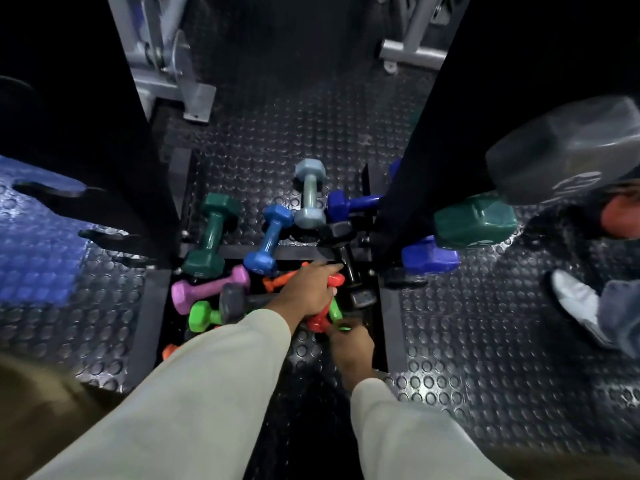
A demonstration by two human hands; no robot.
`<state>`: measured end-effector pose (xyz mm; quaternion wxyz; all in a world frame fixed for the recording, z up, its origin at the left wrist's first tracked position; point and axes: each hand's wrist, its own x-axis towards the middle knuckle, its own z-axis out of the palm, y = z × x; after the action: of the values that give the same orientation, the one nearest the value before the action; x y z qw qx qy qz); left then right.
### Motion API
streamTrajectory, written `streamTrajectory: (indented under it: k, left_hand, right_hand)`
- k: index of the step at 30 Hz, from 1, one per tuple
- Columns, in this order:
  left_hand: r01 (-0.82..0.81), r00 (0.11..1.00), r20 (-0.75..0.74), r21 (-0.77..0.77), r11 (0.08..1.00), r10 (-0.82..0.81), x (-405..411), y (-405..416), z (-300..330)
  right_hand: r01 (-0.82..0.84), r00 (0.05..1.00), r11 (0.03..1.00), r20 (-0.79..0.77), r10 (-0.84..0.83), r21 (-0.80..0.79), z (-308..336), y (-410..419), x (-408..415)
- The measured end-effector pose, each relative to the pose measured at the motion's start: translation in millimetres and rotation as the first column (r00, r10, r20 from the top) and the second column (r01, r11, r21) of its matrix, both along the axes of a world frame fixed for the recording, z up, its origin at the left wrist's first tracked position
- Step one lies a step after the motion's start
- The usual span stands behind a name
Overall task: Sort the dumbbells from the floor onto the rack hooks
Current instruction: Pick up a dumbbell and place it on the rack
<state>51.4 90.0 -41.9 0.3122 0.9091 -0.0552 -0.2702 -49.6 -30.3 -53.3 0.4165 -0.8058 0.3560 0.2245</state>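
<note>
The pick-up step is under way: the left hand [308, 289] grips a red dumbbell [323, 315] in the pile on the floor [467, 341] inside the rack base [277, 252]. The right hand [351, 344] seems to pinch a blurred green dumbbell [334, 311]. Next: lift them to free hooks [48, 190].

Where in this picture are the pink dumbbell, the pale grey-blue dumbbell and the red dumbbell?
pink dumbbell [207, 289]: head view, on its handle.
pale grey-blue dumbbell [309, 194]: head view, on its handle.
red dumbbell [318, 322]: head view, on its lower head, below the left hand [304, 292] gripping it.
</note>
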Motion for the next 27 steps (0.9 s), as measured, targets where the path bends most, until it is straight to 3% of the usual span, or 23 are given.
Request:
streamTrajectory:
  k: [5, 9, 12, 18, 20, 23, 27]
  left_hand:
    - [0.133, 0.991, 0.018, 0.067, 0.989, -0.134, 2, -8, -11]
    - [0.152, 0.977, 0.114, 0.215, 0.965, -0.179, 5, -6, -4]
    - [0.173, 0.965, 0.152, 0.243, 0.955, -0.213, 1, 1, 5]
    - [0.206, 0.887, 0.341, 0.310, 0.928, -0.310, -24, -4, 22]
    - [0.155, 0.893, 0.363, 0.308, 0.939, -0.267, -36, -4, 25]
    - [-0.028, 0.924, 0.377, 0.243, 0.970, -0.068, -65, 4, 25]
    - [-0.286, 0.926, 0.295, 0.131, 0.949, 0.238, -118, 13, 21]
  right_hand:
    - [-0.090, 0.996, 0.995, 0.011, 0.090, 0.046, -16, 18, 2]
    - [0.024, 1.000, 0.974, -0.018, -0.021, 0.226, -45, 14, -6]
    - [0.069, 0.998, 0.943, -0.021, -0.066, 0.327, -47, 10, -8]
    - [0.434, 0.896, 0.739, -0.165, -0.412, 0.516, -41, 14, -9]
    - [0.514, 0.847, 0.663, -0.202, -0.491, 0.544, -36, 15, -11]
    - [0.561, 0.806, 0.594, -0.218, -0.550, 0.576, -34, 16, -10]
    - [0.561, 0.815, 0.651, -0.203, -0.543, 0.512, -33, 19, -8]
